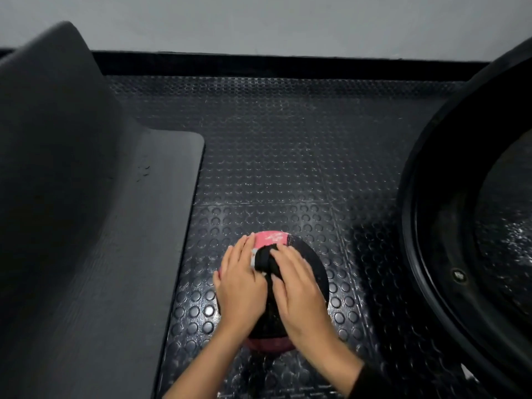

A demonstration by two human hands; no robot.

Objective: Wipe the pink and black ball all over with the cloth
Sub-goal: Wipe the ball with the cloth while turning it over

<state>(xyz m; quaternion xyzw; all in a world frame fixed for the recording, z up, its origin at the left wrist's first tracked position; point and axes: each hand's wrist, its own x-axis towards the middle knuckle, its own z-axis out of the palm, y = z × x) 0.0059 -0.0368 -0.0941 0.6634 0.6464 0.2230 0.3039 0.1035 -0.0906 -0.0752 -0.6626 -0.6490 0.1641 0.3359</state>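
The pink and black ball sits on the studded rubber floor at the lower middle of the head view. A bunched black cloth lies on top of it. My left hand lies flat on the ball's left side, fingers straight. My right hand presses on the cloth with straight fingers, covering most of it. The ball's near side shows pink below my wrists; much of its top is hidden by my hands.
A dark padded bench or machine base fills the left side. A large black tyre stands at the right. The black studded floor runs back to a grey wall.
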